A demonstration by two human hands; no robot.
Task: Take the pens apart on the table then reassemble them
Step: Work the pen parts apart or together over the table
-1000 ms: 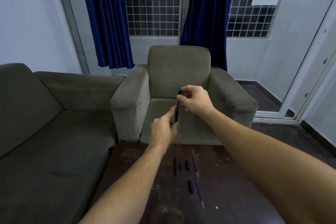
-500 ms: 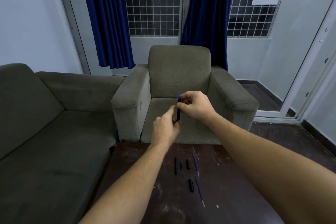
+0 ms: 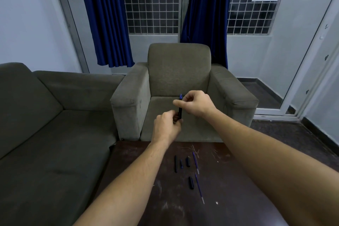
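While both hands work above the desk, the scene reads like this from left to right.

Sofa (image 3: 55,124): it stands left of the desk, away from the work.

Left hand (image 3: 166,126): its grip is clamped on the lower end of the pen (image 3: 180,110), I think to keep the barrel from turning.

Pen: it is held nearly upright in the air, in front of the armchair (image 3: 179,71) and above the far edge of the desk (image 3: 139,161), blue tip up.

Right hand (image 3: 196,103): its fingers are pinched together on the upper part of the pen, probably to twist or pull that end. Whether a part is already loose, I cannot tell.

Loose parts: a long black barrel (image 3: 175,163), a small blue piece (image 3: 181,164), two black caps (image 3: 188,161) (image 3: 191,182) and two blue refills (image 3: 195,162) (image 3: 199,188) lie in short rows between the forearms, apart from each other, likely so each is easy to find again.

Open room: bare desk surface is on both sides of the parts; the far edge is near, so a dropped piece could roll off.
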